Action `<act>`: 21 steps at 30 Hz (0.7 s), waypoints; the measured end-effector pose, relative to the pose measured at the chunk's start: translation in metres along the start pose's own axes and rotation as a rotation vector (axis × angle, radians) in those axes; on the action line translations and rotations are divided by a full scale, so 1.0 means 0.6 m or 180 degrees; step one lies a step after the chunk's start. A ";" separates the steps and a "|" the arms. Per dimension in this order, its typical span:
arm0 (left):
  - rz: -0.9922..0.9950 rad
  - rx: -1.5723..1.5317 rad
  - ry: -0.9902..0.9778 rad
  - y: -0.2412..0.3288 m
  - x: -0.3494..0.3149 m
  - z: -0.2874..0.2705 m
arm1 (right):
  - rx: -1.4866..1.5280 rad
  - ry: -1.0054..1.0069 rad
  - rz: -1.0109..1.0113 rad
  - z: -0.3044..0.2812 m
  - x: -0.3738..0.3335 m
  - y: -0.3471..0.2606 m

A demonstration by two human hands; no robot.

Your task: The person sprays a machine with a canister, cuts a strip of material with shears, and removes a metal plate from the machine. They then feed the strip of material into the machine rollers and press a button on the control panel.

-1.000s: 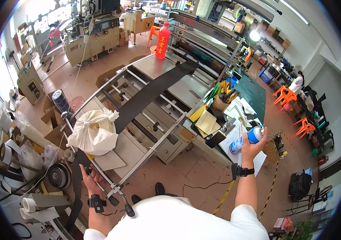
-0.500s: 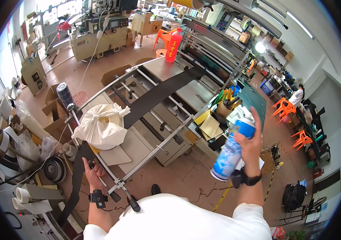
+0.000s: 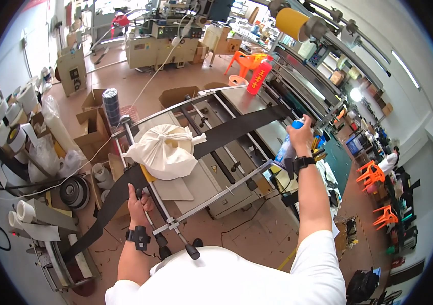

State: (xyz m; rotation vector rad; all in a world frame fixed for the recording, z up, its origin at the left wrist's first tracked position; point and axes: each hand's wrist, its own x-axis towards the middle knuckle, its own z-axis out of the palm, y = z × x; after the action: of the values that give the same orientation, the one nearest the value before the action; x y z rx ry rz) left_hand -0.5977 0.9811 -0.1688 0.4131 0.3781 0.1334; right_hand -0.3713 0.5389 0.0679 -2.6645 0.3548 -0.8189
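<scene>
My right hand (image 3: 301,137) is closed around a blue and white spray can (image 3: 284,151), holding it tilted over the right side of the metal frame. A long black strip of material (image 3: 226,134) runs across the frame beneath a white cloth bundle (image 3: 168,152) with a knotted top. From the bundle the strip drops over the frame's near left edge toward the floor. At that edge, my left hand (image 3: 139,206) curls its fingers about a small dark knob (image 3: 139,193) by the frame's rod, beside the strip. Its fingers are partly hidden.
A red bottle (image 3: 259,76) stands on the far end of the metal frame (image 3: 211,209). Cardboard boxes (image 3: 94,134) and rolls (image 3: 74,192) crowd the left. Machines line the back. Orange chairs (image 3: 370,174) and a person (image 3: 390,161) are at far right.
My right hand has carried the spray can forward, up over the frame's right side. The view has shifted, so the frame sits further right. The left hand stays at the frame's near edge.
</scene>
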 end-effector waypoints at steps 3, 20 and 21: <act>0.0013 0.0039 0.0089 0.001 -0.003 0.002 | -0.0112 0.0175 -0.0080 0.012 0.026 -0.003; -0.0008 0.0178 0.0000 0.007 -0.017 0.011 | -0.0284 -0.0059 -0.0418 0.038 0.063 0.011; -0.0003 0.0153 -0.0011 0.006 -0.014 0.011 | -0.0179 -0.0163 -0.0496 0.037 0.056 0.006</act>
State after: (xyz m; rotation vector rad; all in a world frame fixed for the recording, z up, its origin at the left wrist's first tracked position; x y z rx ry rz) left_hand -0.6030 0.9803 -0.1591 0.4604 0.3786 0.1229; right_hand -0.3318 0.5296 0.0657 -2.7875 0.1612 -0.7945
